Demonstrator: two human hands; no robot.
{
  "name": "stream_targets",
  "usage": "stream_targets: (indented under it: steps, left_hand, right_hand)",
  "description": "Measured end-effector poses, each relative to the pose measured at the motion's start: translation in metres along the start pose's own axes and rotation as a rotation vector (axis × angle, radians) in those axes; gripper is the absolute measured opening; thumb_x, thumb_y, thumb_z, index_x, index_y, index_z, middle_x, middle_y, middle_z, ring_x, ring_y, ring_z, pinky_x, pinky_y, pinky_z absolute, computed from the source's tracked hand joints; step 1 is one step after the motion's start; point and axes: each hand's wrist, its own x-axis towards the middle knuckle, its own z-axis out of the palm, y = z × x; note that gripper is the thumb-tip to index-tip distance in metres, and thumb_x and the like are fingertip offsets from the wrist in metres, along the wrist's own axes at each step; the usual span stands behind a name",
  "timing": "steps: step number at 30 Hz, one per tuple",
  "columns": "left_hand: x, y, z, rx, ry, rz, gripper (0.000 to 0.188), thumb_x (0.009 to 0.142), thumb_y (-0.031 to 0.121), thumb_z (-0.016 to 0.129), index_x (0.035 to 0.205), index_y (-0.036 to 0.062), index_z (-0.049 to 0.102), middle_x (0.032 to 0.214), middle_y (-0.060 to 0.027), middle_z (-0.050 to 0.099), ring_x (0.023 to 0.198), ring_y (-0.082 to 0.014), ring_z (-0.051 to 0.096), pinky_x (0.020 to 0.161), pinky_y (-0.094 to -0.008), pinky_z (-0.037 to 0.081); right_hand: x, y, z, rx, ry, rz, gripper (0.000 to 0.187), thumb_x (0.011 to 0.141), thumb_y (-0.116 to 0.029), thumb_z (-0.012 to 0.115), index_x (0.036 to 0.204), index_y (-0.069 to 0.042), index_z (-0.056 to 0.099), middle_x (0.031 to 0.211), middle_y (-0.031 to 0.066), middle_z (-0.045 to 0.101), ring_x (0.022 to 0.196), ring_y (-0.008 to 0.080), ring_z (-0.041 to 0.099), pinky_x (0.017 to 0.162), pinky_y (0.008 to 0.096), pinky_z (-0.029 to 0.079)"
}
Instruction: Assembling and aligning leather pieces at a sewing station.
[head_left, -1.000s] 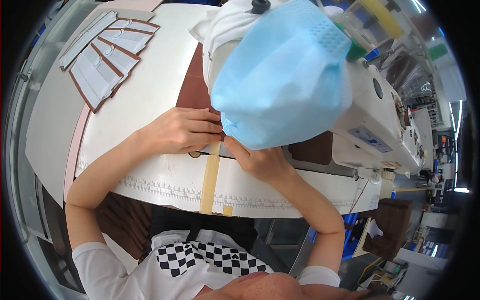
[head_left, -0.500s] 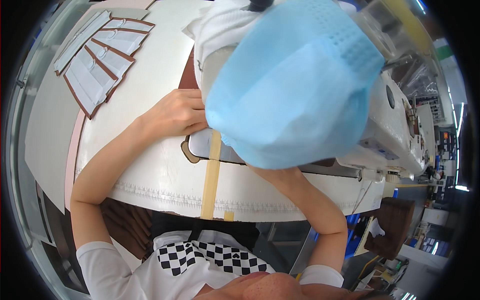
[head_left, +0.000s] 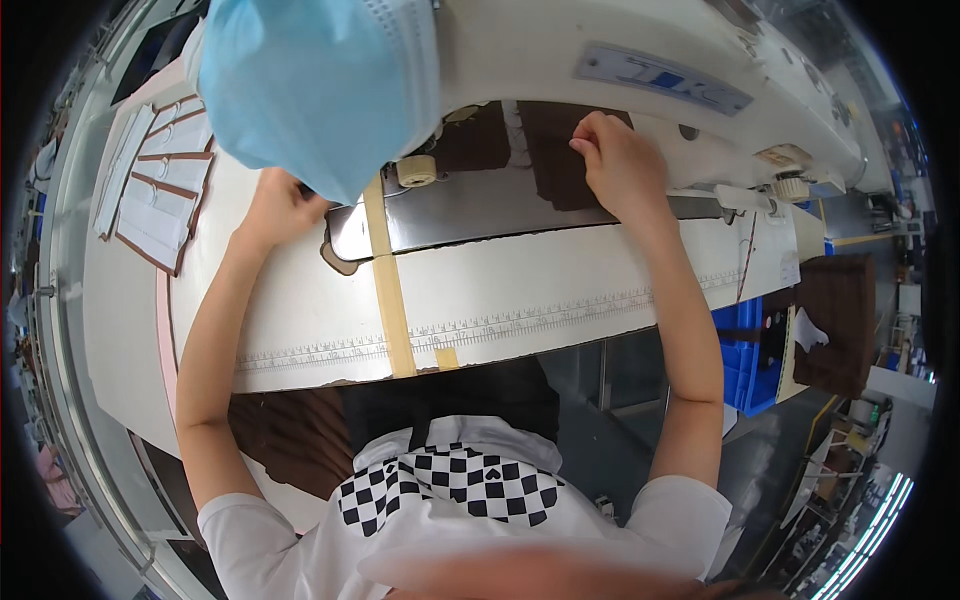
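Note:
A sewing machine [head_left: 560,60] stands across the table, with a light blue face mask [head_left: 310,90] hanging at its left end. My left hand [head_left: 275,212] is beside the lower edge of the mask, its fingers curled around a small dark spot. What they hold is unclear, as the mask partly hides them. My right hand [head_left: 622,168] is closed in a pinch over dark brown fabric [head_left: 560,165] lying under the machine arm. Whether anything is in that pinch does not show. The shiny metal bed plate [head_left: 470,215] extends between my hands.
White pieces with brown edging [head_left: 160,200] lie at the table's left. A yellow tape strip [head_left: 392,310] crosses the printed ruler [head_left: 520,328] near the front edge. A cream roll [head_left: 417,171] sits beside the mask. At the right, below the table, is a blue crate [head_left: 745,350].
The view has shifted, and the mask now appears farther left and up. My right hand, hidden behind it before, now shows over the brown fabric. My left hand's fingers are still curled.

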Motion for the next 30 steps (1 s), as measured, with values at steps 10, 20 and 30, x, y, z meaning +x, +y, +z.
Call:
stream_targets:
  steps: [10,20,30]
  left_hand:
    - [0.112,-0.109,0.014,-0.22,0.317,-0.456,0.026,0.079,0.01,0.066,0.104,-0.0001,0.067,0.097,-0.0147,0.069,0.087,-0.0225,0.065,0.08,-0.0315,0.05]
    - [-0.021,-0.038,-0.112,-0.831,0.809,-0.631,0.037,0.093,0.017,0.063,0.12,-0.0071,0.055,0.115,-0.0127,0.064,0.1,-0.0181,0.061,0.089,-0.0315,0.049]
    - [-0.203,0.136,-0.087,-0.755,0.638,-0.631,0.051,0.096,0.044,0.053,0.126,0.0019,0.054,0.123,-0.0063,0.06,0.114,-0.0183,0.056,0.095,-0.0367,0.046]
  right_hand:
    - [-0.002,-0.016,-0.02,0.024,-0.033,-0.024,0.006,0.089,-0.009,0.053,0.09,-0.004,0.05,0.096,0.0132,0.061,0.093,0.036,0.058,0.078,0.045,0.043]
    - [-0.076,-0.072,-0.014,0.323,-0.405,-0.517,0.012,0.089,-0.012,0.057,0.087,-0.003,0.049,0.138,0.0272,0.043,0.135,0.0424,0.033,0.113,0.051,0.022]
    - [-0.107,-0.261,0.014,1.112,-0.619,-0.356,0.03,0.084,-0.012,0.072,0.109,0.002,0.063,0.099,0.0141,0.071,0.09,0.0186,0.068,0.079,0.0314,0.053]
